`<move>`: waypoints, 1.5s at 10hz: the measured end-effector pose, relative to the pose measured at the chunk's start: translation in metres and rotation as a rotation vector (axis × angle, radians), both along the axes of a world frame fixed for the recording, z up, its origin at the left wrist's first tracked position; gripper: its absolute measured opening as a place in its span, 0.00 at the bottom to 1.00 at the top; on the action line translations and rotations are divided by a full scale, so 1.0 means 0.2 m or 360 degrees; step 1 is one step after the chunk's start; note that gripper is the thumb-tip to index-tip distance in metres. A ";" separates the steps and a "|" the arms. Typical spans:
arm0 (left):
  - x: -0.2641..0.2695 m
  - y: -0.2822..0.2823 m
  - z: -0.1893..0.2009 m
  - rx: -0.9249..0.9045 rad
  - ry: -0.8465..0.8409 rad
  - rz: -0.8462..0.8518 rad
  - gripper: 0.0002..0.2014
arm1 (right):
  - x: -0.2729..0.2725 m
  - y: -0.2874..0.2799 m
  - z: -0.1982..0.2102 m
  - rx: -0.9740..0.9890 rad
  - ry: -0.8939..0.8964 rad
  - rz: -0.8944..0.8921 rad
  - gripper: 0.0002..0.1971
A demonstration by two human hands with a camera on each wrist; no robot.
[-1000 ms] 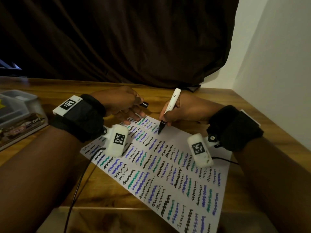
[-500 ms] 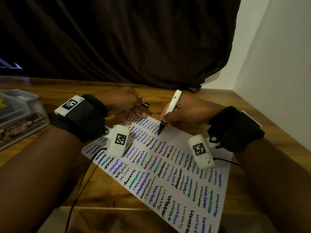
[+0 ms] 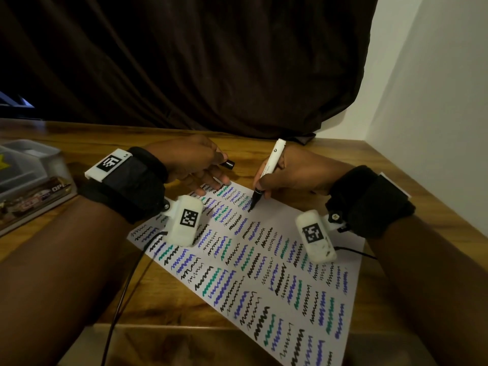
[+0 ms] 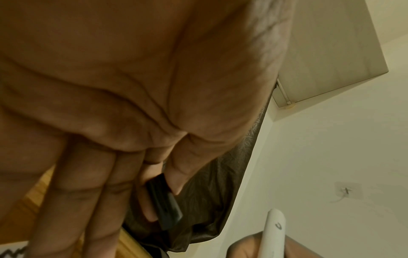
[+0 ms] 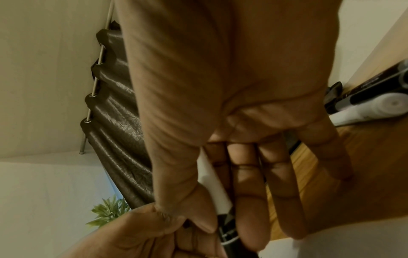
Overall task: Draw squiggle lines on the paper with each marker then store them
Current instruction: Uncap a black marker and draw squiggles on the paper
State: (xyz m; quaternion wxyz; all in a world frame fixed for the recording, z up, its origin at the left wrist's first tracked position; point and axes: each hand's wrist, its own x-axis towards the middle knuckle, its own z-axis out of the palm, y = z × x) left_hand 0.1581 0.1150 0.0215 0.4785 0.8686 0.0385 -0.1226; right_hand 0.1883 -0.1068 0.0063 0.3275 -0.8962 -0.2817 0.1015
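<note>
A white paper (image 3: 264, 249) covered with rows of black, blue and green squiggles lies on the wooden table. My right hand (image 3: 290, 175) grips a white marker (image 3: 270, 162) with a black tip, and the tip touches the paper near its far edge. In the right wrist view the marker (image 5: 217, 190) runs between thumb and fingers. My left hand (image 3: 190, 165) pinches the black cap (image 3: 228, 164) between thumb and forefinger while its other fingers press the paper's far corner. The cap (image 4: 164, 200) shows in the left wrist view too.
A clear plastic case (image 3: 23, 170) with packaging sits at the table's left edge. More markers (image 5: 375, 101) lie on the table in the right wrist view. A dark curtain (image 3: 184, 62) hangs behind, a white wall (image 3: 435, 101) stands to the right. Cables trail from both wrists.
The marker tip has come down onto the paper near the far edge. The left hand stays put with the cap.
</note>
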 end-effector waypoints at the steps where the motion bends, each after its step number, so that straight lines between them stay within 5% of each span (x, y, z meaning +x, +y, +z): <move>1: 0.00 0.00 0.00 0.0008 0.0002 -0.0001 0.13 | 0.00 0.00 0.00 0.0009 -0.0012 -0.0017 0.10; 15: 0.01 0.00 -0.01 0.0015 -0.0011 -0.0028 0.13 | -0.06 -0.01 0.05 0.0060 0.0004 -0.0216 0.09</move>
